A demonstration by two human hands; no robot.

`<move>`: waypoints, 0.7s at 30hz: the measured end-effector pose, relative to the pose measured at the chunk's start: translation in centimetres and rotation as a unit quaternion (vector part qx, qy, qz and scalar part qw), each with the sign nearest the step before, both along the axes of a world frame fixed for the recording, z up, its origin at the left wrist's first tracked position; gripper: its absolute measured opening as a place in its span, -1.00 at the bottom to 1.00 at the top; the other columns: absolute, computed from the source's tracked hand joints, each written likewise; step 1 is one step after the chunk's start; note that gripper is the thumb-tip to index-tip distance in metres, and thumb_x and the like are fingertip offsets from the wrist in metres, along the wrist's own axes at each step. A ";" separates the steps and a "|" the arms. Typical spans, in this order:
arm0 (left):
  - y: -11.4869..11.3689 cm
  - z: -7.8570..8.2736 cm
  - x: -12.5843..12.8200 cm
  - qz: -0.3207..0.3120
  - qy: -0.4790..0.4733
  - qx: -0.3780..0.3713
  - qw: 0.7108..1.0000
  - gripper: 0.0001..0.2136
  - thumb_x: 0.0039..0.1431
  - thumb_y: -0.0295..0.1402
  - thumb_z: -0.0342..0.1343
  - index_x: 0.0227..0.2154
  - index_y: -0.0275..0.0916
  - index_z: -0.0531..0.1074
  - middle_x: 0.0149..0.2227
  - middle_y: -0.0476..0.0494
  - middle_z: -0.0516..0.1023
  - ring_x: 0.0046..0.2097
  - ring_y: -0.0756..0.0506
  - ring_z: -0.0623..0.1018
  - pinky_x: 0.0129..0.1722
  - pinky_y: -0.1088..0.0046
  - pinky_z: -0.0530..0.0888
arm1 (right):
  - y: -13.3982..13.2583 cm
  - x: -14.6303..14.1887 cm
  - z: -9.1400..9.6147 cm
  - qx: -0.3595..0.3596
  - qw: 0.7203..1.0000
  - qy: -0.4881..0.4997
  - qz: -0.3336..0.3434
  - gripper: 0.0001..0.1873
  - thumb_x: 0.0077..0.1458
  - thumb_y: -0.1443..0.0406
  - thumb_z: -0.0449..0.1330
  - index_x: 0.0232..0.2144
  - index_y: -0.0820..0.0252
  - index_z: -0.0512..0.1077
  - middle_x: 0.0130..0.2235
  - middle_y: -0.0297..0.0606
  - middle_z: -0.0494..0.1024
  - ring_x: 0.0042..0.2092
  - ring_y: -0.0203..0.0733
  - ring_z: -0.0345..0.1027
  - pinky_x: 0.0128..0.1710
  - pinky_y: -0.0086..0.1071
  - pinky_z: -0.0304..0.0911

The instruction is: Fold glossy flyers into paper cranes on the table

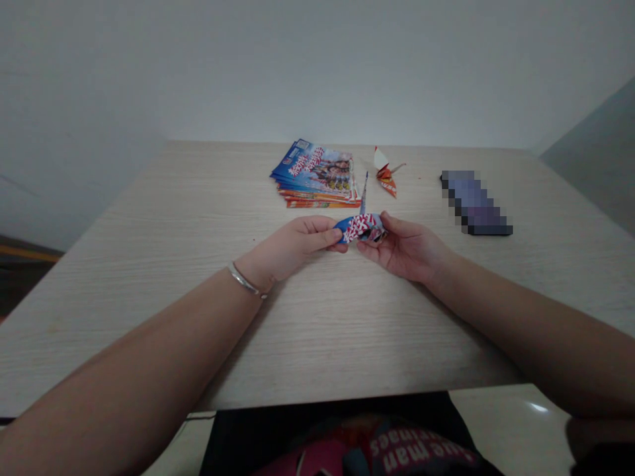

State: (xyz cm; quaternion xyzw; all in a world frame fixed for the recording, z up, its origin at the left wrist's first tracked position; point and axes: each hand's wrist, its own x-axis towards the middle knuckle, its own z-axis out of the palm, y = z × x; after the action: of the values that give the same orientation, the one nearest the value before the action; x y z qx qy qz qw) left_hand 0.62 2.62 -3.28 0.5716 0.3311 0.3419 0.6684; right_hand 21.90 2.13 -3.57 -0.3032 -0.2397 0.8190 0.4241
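Note:
Both hands hold a small folded paper piece, printed blue, red and white, just above the wooden table. My left hand pinches its left end between thumb and fingers; a silver bangle sits on that wrist. My right hand pinches the right end, fingers curled under it. A thin point of the fold sticks up from the piece.
A stack of colourful printed sheets lies at the back middle. A finished orange and white paper crane stands to its right. A dark blurred flat object lies at the right.

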 end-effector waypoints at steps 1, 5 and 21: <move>0.0 0.0 0.0 0.002 0.002 0.003 1.000 -0.70 0.02 -0.13 0.35 -0.43 -0.30 0.56 -0.40 -0.07 0.55 -0.32 0.01 0.45 -0.20 0.44 0.38 | 0.0 0.0 0.0 -0.002 1.000 0.002 -0.001 -0.76 0.32 0.36 0.07 -0.35 0.23 0.50 -0.35 -0.24 0.67 -0.31 -0.31 0.57 -0.14 -0.45 0.51; 0.0 0.1 0.1 0.019 -0.006 0.012 1.000 -0.72 0.03 -0.14 0.36 -0.43 -0.30 0.55 -0.38 -0.08 0.56 -0.31 -0.01 0.47 -0.16 0.42 0.40 | -0.1 -0.1 0.1 -0.015 1.000 0.007 -0.014 -0.68 0.35 0.37 0.00 -0.38 0.22 0.49 -0.37 -0.25 0.67 -0.34 -0.32 0.56 -0.18 -0.45 0.52; 0.4 -0.6 -0.4 0.019 -0.058 -0.006 0.998 -0.70 -0.04 -0.13 0.40 -0.41 -0.29 0.61 -0.35 -0.09 0.58 -0.27 -0.03 0.47 -0.13 0.41 0.37 | -0.2 -0.3 1.1 -0.042 0.998 -0.049 -0.013 -0.47 0.43 0.21 -0.19 -0.37 0.26 0.50 -0.44 -0.13 0.66 -0.32 -0.23 0.61 -0.19 -0.37 0.52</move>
State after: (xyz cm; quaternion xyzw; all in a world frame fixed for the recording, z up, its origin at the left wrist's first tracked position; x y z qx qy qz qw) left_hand 0.21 3.05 -3.93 0.5406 0.3048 0.3847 0.6833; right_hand 21.64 1.95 -2.43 -0.3637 -0.2220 0.8066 0.4096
